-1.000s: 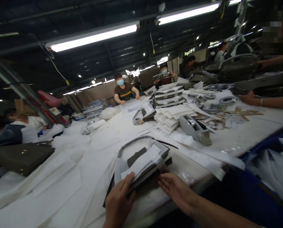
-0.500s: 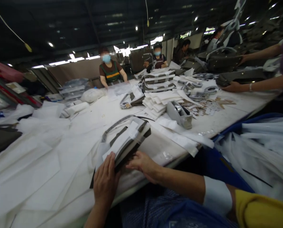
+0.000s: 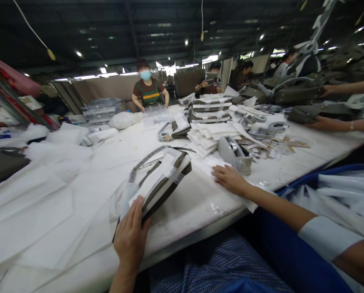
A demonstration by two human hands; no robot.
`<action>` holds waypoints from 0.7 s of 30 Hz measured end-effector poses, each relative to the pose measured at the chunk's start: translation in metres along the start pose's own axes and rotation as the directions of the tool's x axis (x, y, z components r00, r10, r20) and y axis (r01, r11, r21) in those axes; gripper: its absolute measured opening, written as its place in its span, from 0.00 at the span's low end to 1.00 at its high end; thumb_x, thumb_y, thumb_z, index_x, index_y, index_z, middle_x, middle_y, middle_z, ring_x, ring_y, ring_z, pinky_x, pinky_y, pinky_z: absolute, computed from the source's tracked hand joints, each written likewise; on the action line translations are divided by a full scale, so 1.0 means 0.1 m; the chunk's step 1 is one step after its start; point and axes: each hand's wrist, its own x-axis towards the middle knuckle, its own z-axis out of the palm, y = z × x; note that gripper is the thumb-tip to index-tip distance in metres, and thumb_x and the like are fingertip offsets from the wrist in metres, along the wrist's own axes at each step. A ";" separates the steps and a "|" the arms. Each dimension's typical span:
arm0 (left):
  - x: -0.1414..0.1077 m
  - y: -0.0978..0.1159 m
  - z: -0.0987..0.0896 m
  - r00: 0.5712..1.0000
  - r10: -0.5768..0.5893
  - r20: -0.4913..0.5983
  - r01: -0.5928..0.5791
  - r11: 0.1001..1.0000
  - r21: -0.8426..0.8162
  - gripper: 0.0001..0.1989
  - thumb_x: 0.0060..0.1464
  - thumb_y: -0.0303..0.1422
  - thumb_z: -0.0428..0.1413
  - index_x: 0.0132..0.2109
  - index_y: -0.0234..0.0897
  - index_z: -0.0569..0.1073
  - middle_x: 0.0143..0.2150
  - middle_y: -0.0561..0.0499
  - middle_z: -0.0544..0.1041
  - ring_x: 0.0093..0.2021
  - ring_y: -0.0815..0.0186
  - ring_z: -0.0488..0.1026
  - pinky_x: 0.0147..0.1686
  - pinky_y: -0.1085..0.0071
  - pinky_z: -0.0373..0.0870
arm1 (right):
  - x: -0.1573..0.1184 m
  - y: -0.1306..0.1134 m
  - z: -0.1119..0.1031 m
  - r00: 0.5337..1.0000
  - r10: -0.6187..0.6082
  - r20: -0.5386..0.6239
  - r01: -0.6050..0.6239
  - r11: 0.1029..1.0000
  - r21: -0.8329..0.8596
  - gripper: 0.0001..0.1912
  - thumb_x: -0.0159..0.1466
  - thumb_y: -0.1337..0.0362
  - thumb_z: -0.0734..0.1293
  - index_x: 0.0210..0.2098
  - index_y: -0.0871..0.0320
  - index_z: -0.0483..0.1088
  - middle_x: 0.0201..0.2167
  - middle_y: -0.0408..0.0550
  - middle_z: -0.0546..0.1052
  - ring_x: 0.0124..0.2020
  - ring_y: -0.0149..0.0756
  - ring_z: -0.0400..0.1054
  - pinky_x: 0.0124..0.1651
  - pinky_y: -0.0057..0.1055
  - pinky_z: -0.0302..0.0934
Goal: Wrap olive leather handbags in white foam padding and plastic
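- Right hand has moved off the flat, olive, paper-covered bag.
- Bare white tabletop separates them.
- Right fingers extend slightly apart; left hand clamps bag.

left hand: holding bag | right hand: outstretched beside tape dispenser

The single camera sits on the person's head and looks forward and down over the tabletop, whose near edge runs aslant, rising toward the right. It is close above the person's checked clothing, with the left hand and right hand in the foreground. Its wide view reaches across to a co-worker at the far side and takes in the dark ceiling.
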 end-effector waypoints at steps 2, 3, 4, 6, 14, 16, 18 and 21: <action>-0.01 -0.01 0.01 1.000 -0.006 0.004 0.006 1.000 0.007 0.34 0.64 0.34 0.55 0.72 0.41 0.51 0.62 0.45 0.72 0.55 0.55 0.75 0.51 0.63 0.67 | 0.06 0.07 0.07 1.000 -0.003 0.004 0.003 1.000 0.028 0.15 0.69 0.64 0.60 0.50 0.57 0.76 0.56 0.55 0.76 0.61 0.47 0.65 0.67 0.52 0.49; -0.01 -0.01 0.01 1.000 -0.005 0.007 0.005 1.000 0.010 0.35 0.64 0.34 0.55 0.72 0.42 0.50 0.62 0.45 0.72 0.55 0.55 0.75 0.51 0.63 0.67 | 0.09 0.08 0.08 1.000 -0.007 0.002 0.007 0.999 0.042 0.15 0.70 0.64 0.60 0.48 0.56 0.77 0.54 0.53 0.77 0.59 0.46 0.67 0.67 0.51 0.50; -0.02 -0.01 0.01 1.000 -0.002 0.008 0.002 1.000 0.013 0.35 0.64 0.34 0.55 0.72 0.42 0.50 0.62 0.45 0.72 0.55 0.55 0.75 0.51 0.63 0.67 | 0.13 0.09 0.08 1.000 -0.012 0.002 0.012 0.999 0.052 0.15 0.70 0.63 0.60 0.46 0.55 0.78 0.53 0.51 0.78 0.58 0.45 0.68 0.66 0.51 0.50; -0.02 -0.01 0.00 1.000 0.009 0.009 -0.009 1.000 0.016 0.35 0.64 0.34 0.55 0.73 0.42 0.49 0.63 0.45 0.72 0.55 0.55 0.75 0.51 0.63 0.67 | 0.22 0.09 0.05 1.000 -0.023 0.012 0.022 0.997 0.072 0.15 0.70 0.61 0.60 0.44 0.53 0.78 0.53 0.50 0.78 0.57 0.44 0.70 0.66 0.53 0.49; -0.02 -0.03 0.03 0.999 0.046 -0.024 -0.046 0.999 0.016 0.30 0.67 0.36 0.51 0.72 0.42 0.52 0.63 0.46 0.71 0.55 0.57 0.75 0.51 0.63 0.68 | 0.50 0.00 -0.25 1.000 -0.004 0.000 0.004 0.997 0.077 0.18 0.70 0.55 0.59 0.45 0.53 0.79 0.46 0.49 0.81 0.49 0.45 0.74 0.60 0.46 0.59; -0.02 -0.05 0.07 0.998 0.052 -0.040 -0.052 0.999 0.012 0.30 0.67 0.37 0.49 0.72 0.42 0.52 0.63 0.46 0.71 0.55 0.57 0.75 0.51 0.62 0.68 | 0.51 0.00 -0.27 1.000 -0.023 0.019 0.021 0.996 0.087 0.16 0.66 0.55 0.65 0.49 0.53 0.77 0.50 0.49 0.80 0.51 0.47 0.73 0.58 0.44 0.61; -0.03 -0.05 0.08 0.997 0.042 -0.062 -0.041 0.999 0.015 0.30 0.67 0.36 0.50 0.72 0.41 0.51 0.63 0.46 0.72 0.54 0.56 0.75 0.50 0.62 0.68 | 0.48 0.03 -0.23 0.997 -0.044 0.058 0.037 0.993 0.115 0.20 0.59 0.56 0.71 0.50 0.52 0.77 0.52 0.49 0.79 0.52 0.48 0.72 0.57 0.41 0.62; -0.03 -0.04 0.06 0.998 0.028 -0.054 -0.027 0.999 0.019 0.32 0.66 0.35 0.53 0.72 0.41 0.51 0.63 0.45 0.72 0.55 0.56 0.75 0.51 0.63 0.68 | 0.42 0.08 -0.13 0.997 -0.010 0.076 -0.003 0.987 0.160 0.14 0.60 0.57 0.70 0.42 0.56 0.79 0.45 0.51 0.81 0.46 0.45 0.74 0.51 0.37 0.65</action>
